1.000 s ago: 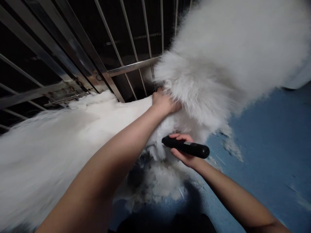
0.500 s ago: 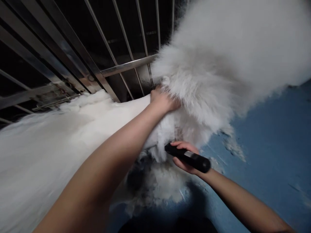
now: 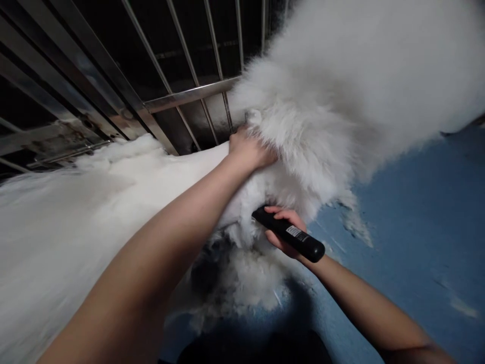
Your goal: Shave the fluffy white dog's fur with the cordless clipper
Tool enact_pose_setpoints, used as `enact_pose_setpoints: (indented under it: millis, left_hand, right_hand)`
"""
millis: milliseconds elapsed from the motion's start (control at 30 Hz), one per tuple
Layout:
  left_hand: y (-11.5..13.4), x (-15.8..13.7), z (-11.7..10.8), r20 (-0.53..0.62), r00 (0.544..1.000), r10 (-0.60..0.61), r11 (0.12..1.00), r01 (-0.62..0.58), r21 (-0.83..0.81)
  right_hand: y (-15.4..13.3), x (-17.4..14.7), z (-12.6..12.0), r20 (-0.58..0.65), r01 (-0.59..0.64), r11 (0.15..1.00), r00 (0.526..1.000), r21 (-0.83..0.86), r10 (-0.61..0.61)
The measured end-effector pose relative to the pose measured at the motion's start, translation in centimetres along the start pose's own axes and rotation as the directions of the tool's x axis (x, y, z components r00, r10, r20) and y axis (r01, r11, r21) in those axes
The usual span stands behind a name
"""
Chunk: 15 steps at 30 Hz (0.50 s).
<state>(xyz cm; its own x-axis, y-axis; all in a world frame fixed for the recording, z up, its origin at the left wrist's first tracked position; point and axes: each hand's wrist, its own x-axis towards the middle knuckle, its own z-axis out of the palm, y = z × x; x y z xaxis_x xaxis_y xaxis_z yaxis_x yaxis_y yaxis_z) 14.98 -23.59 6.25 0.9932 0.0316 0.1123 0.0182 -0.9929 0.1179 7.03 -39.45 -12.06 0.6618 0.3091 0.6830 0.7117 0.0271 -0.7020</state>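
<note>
A large white dog [image 3: 178, 169] stretches across the view, with close-clipped hair on part of its body and long fluffy fur [image 3: 341, 91] at the upper right. My left hand [image 3: 250, 150] presses into the border between the two, gripping the long fur; its fingertips are buried. Below it, my right hand [image 3: 290, 230] is closed around a black hair clipper [image 3: 290, 235] with a white label. The clipper's head touches the fur just under my left forearm, and its blade is mostly hidden by hair.
A metal barred cage [image 3: 189, 96] stands close behind the dog. Loose clumps of cut fur [image 3: 250, 283] lie below on the blue floor [image 3: 417, 212], with more tufts to the right. A dark shape, perhaps my legs, shows at the bottom edge.
The clipper has turned slightly, so its label now shows, and its head sits a little higher against the fur. My left hand keeps its place on the dog. The whole view has shifted slightly.
</note>
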Motion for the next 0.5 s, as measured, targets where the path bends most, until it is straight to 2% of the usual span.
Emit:
enact_pose_setpoints:
  millis: [133,233,367,500]
  left_hand:
    - [0.1,0.7,0.2,-0.012,1.0,0.026,1.0,-0.026,-0.007]
    - [0.3,1.0,0.3,0.007,1.0,0.003,1.0,-0.003,-0.012]
    - [0.6,1.2,0.3,-0.013,1.0,0.005,1.0,-0.005,-0.004]
    - [0.8,1.7,0.4,0.0,1.0,0.008,0.999,-0.008,-0.035]
  right_hand:
    - [-1.3,0.9,-0.4,-0.047,0.032,0.999,0.998,0.004,-0.032]
    - [-0.3,1.0,0.2,-0.099,0.099,0.995,0.991,0.029,-0.096]
    - [1.8,-0.3,1.1,-0.016,0.11,0.993,0.994,-0.045,-0.111]
    - [0.7,-0.3,-0.3,-0.002,0.096,0.993,0.995,-0.062,-0.097]
